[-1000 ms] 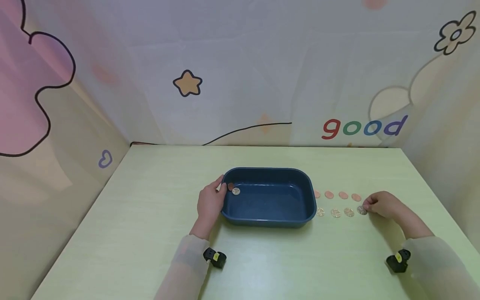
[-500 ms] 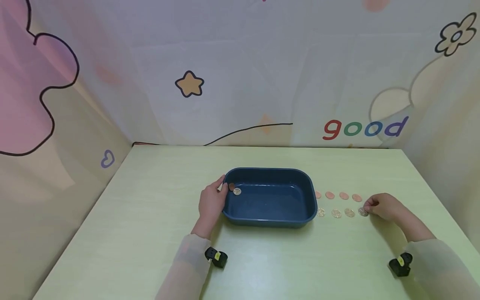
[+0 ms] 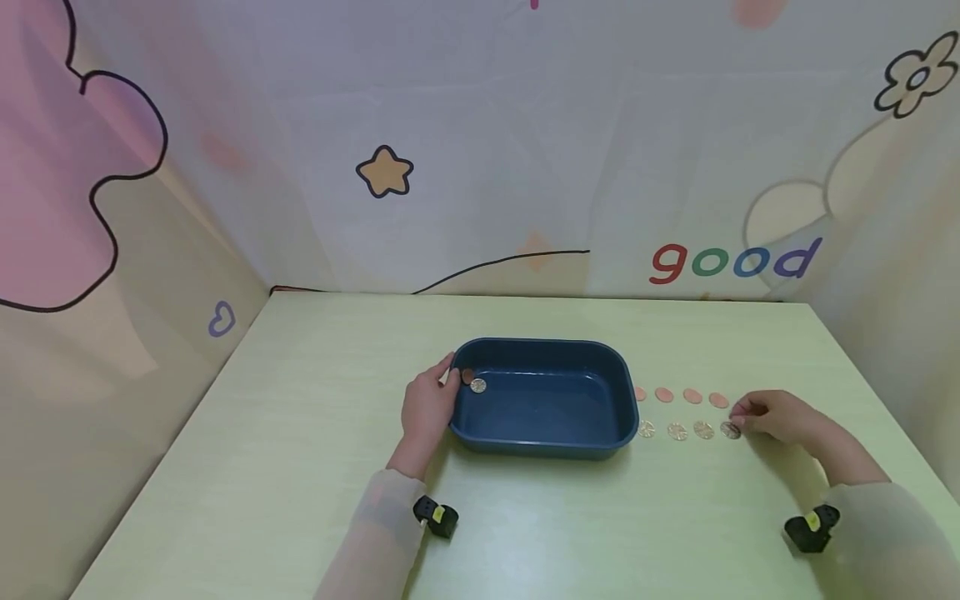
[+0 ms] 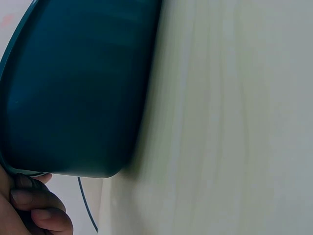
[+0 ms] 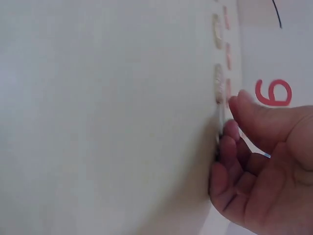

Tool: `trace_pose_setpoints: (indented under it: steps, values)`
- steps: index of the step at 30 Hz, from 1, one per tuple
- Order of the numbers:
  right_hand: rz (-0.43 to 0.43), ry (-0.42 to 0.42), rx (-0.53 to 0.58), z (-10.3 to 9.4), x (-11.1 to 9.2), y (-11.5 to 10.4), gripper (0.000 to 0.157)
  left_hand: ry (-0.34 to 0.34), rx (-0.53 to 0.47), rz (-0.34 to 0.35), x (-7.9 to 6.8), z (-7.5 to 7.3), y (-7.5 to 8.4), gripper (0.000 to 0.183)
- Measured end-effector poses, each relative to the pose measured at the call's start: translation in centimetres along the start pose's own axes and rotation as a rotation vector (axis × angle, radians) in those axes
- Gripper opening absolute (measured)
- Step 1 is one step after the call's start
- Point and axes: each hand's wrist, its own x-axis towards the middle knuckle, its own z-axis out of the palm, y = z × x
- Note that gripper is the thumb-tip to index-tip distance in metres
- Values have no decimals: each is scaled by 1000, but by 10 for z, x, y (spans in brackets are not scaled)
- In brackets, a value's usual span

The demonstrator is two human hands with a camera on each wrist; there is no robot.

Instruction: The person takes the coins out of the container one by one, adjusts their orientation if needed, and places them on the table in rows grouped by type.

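Observation:
My left hand (image 3: 429,408) grips the left end of a dark blue rectangular dish (image 3: 543,446), its thumb at the rim and fingers outside. In the left wrist view, the dish's outer wall (image 4: 78,98) hides much of that hand. One copper coin (image 3: 468,377) and one silver coin (image 3: 478,386) lie inside, by the left end. Right of the dish, my right hand (image 3: 776,417) has its fingertips at the last silver coin (image 3: 730,431) of the nearer row. In the right wrist view, thumb and forefinger stand apart, the other fingers bent, with that coin low by the table.
Several copper coins (image 3: 692,396) form a row behind several silver coins (image 3: 677,432); the dish's right end partly hides the leftmost ones. A printed cloth (image 3: 487,167) hangs behind the pale table (image 3: 315,433) and along its sides.
The last silver coin has slid slightly toward me, level with its row, with my right fingertips beside it. My left hand keeps hold of the dish. The head view has shifted a little.

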Motion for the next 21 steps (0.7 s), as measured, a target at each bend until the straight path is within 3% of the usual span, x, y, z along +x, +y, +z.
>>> trace_pose_setpoints:
  steps: [2,5,12,21]
  values:
    - [45,-45,32,-7,-2,-6,32,0,-1,2,0,0,0,40]
    - [53,-39,37,-17,-3,-18,37,-1,-9,8,0,0,-1,40]
    - [-70,93,14,-30,7,-70,38,2,-12,11,1,-1,0,40]
    - [-253,61,-32,-22,34,-146,28,-12,-9,-13,1,0,-1,40]
